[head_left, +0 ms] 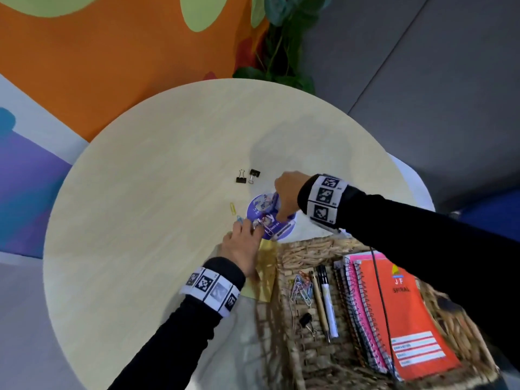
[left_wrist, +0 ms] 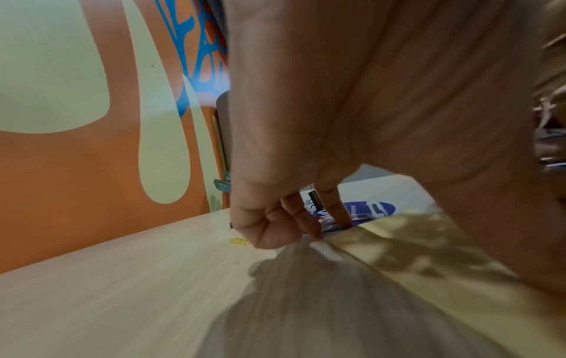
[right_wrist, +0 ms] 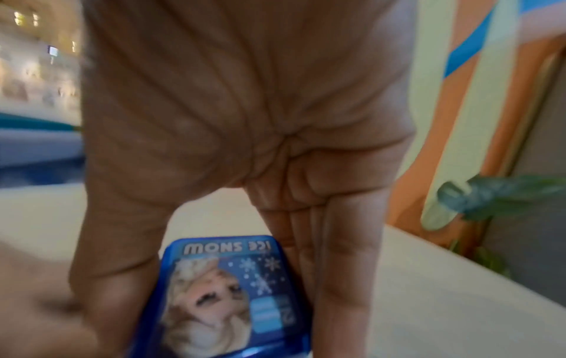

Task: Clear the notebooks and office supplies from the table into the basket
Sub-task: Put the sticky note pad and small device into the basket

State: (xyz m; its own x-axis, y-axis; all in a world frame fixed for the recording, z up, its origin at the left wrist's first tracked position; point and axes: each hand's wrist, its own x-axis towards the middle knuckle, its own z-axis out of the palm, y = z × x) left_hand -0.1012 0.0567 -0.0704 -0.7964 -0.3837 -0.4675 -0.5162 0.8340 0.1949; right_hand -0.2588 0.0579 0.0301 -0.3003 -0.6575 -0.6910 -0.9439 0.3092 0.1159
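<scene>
My right hand (head_left: pixel 281 209) grips a small blue box (right_wrist: pixel 226 278) printed "ICE SNOW" between thumb and fingers, just above a round purple card (head_left: pixel 261 209) on the table (head_left: pixel 157 164). My left hand (head_left: pixel 249 228) reaches over a yellow pad (head_left: pixel 267 271), with its fingertips (left_wrist: pixel 340 215) pressing on the card's near edge beside a pale paper clip (head_left: pixel 267 230). Two black binder clips (head_left: pixel 247 175), a yellow paper clip (head_left: pixel 232 208) and a blue paper clip (head_left: pixel 239 219) lie loose nearby. The wicker basket (head_left: pixel 306 246) holds spiral notebooks (head_left: pixel 408 313), pens (head_left: pixel 326 299), paper clips (head_left: pixel 302 287) and a binder clip (head_left: pixel 306 319).
The basket stands at the table's near right edge, under my right forearm. An orange painted wall (head_left: pixel 112 66) and a leafy plant (head_left: pixel 284 43) rise behind the table's far rim. Grey floor lies to the right.
</scene>
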